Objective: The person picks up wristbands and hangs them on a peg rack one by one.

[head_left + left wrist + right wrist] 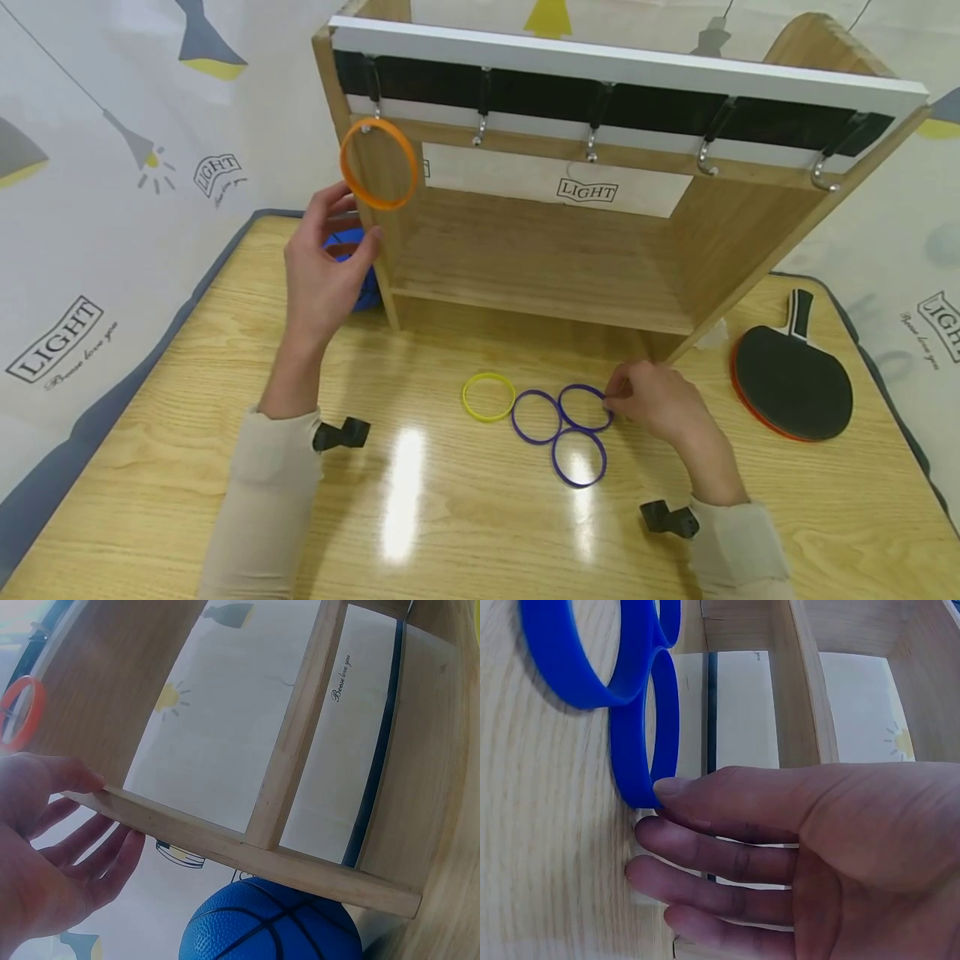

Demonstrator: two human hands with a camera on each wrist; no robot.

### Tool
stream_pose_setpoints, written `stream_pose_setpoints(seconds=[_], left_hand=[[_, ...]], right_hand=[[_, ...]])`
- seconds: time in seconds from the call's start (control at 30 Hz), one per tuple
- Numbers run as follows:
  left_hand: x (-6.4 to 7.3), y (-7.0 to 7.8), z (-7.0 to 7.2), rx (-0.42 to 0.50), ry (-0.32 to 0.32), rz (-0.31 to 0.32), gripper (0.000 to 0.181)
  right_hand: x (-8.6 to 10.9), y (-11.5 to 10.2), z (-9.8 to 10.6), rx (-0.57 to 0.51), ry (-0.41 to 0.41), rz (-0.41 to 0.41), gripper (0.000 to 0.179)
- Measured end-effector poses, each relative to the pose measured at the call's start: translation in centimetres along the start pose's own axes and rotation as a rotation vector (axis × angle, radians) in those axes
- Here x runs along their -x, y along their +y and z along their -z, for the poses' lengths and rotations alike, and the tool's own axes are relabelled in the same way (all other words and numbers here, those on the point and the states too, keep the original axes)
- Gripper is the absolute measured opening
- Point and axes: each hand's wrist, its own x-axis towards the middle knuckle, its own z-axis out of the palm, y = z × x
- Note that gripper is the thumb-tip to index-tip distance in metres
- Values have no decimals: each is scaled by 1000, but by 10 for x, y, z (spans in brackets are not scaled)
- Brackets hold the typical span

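Observation:
My left hand (327, 254) holds the left side board of a wooden shelf (540, 258), thumb on the front edge and fingers around the outside. Just above that hand, an orange ring (412, 179) hangs on the leftmost metal hook of the shelf's top rail. On the table by the shelf's front right foot, my right hand (663, 404) pinches the edge of a blue ring (634, 769) between thumb and forefinger. Two more blue rings lie against it, a left one (515, 425) and a nearer one (556, 467). Beside them lies a yellow ring (465, 400).
Several bare hooks, among them a middle hook (592, 142), line the top rail (622, 62). A blue ball (270, 926) sits against the shelf's left side. To the right lies a table tennis bat (793, 383). Printed cloth (150, 250) hangs around the table (225, 350).

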Motion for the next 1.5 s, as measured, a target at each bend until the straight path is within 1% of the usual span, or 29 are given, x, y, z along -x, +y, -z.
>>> stream_pose_setpoints(seconds=[0.1, 0.2, 0.27, 0.37, 0.47, 0.67, 0.77, 1.0, 1.17, 1.27, 1.33, 1.43, 1.5], left_hand=[[0, 0, 0, -1, -1, -1, 43], [0, 0, -1, 1, -2, 0, 43], [0, 0, -1, 4, -1, 0, 43], [0, -1, -1, 8, 0, -1, 43], [0, -1, -1, 12, 1, 0, 43], [-1, -2, -1, 14, 0, 5, 43], [-1, -1, -1, 14, 1, 2, 43], [0, -1, -1, 10, 1, 4, 43], [0, -2, -1, 4, 3, 3, 43], [0, -2, 0, 8, 6, 4, 42], [0, -2, 0, 10, 7, 4, 42], [0, -3, -2, 13, 7, 1, 42], [0, -4, -2, 10, 6, -2, 43]], right_hand=[[0, -1, 1, -22, 39, 12, 6], [1, -3, 2, -76, 128, 42, 7], [1, -4, 3, -114, 189, 78, 7], [1, -7, 4, -122, 252, 142, 7], [3, -12, 6, -99, 256, 197, 7], [10, -29, 9, -49, 233, 324, 16], [14, -36, 11, -2, 245, 363, 15], [20, -41, 14, 56, 270, 370, 14], [23, -47, 15, 73, 302, 348, 15], [25, -56, 18, 32, 339, 355, 15], [27, -64, 20, -35, 361, 387, 14], [27, -77, 26, -192, 377, 460, 14], [26, -88, 30, -337, 365, 498, 14]])
